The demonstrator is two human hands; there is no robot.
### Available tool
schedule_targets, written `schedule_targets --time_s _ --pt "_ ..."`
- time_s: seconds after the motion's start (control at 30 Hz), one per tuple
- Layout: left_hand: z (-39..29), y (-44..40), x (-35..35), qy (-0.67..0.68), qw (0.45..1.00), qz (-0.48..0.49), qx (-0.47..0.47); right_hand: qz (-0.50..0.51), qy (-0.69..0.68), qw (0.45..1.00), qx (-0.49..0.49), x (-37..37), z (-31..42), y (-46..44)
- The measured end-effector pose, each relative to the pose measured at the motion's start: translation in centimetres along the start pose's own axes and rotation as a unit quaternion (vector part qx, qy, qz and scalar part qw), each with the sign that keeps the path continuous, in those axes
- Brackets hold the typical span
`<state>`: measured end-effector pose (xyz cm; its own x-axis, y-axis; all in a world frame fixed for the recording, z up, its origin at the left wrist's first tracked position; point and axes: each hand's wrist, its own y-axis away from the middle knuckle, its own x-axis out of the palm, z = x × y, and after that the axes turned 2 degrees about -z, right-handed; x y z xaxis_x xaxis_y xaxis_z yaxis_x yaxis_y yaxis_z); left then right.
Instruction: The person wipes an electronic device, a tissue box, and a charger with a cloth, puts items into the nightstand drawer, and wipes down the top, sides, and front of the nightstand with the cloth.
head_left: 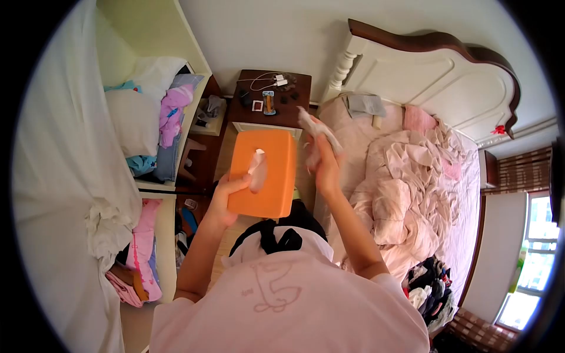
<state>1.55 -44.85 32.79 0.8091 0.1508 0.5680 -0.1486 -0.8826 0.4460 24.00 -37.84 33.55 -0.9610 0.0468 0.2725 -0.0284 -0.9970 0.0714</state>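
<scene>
An orange tissue box [276, 176] with an oval opening is held up in front of my body. A white tissue [257, 162] pokes out of its opening. My left hand [226, 199] grips the box at its lower left side, the thumb lying on the face near the opening. To the right of the box, apart from it, my right hand [323, 156] holds a crumpled pale cloth [321, 130] against its palm and fingers.
Beyond the box stands a dark nightstand [259, 117] with cables and small items. A bed [347, 126] with a rumpled pink quilt [406, 182] is at the right. Open shelves [197, 106] with pillows and clothes stand at the left. Dark clothes [432, 288] are piled at lower right.
</scene>
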Motion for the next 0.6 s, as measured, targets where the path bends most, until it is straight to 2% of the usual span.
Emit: schedule_targets --time_s 0.03,0.07,0.1,0.13,0.3,0.4,0.53,0.6 --pt "-0.4 -0.2 0.1 -0.023 1.000 -0.004 0.010 -0.004 0.048 0.996 -0.079 -0.4 -0.2 0.5" --pt "-0.7 -0.5 0.1 -0.047 0.999 -0.008 0.018 0.041 0.169 0.962 -0.213 -1.2 -0.4 1.2" --pt "-0.8 -0.6 0.1 -0.072 0.997 -0.010 0.023 0.083 0.283 0.894 -0.338 -1.4 -0.3 1.8" --pt "-1.1 -0.7 0.2 -0.095 0.995 -0.005 0.024 0.147 0.384 0.833 -0.370 -1.4 0.3 2.3" --pt "-1.9 -0.5 1.3 -0.189 0.981 0.018 0.035 0.166 0.436 0.807 -0.361 -0.7 -0.2 1.5" --pt "-2.3 -0.6 1.6 -0.191 0.980 0.020 0.040 0.196 0.454 0.789 -0.365 0.1 0.9 0.5" --pt "-2.7 -1.0 1.5 -0.218 0.975 0.049 0.000 0.280 0.481 0.739 -0.380 1.8 2.3 -0.8" --pt "-1.7 -1.3 1.0 -0.220 0.973 0.054 -0.030 0.303 0.493 0.739 -0.345 2.8 2.3 -1.2"
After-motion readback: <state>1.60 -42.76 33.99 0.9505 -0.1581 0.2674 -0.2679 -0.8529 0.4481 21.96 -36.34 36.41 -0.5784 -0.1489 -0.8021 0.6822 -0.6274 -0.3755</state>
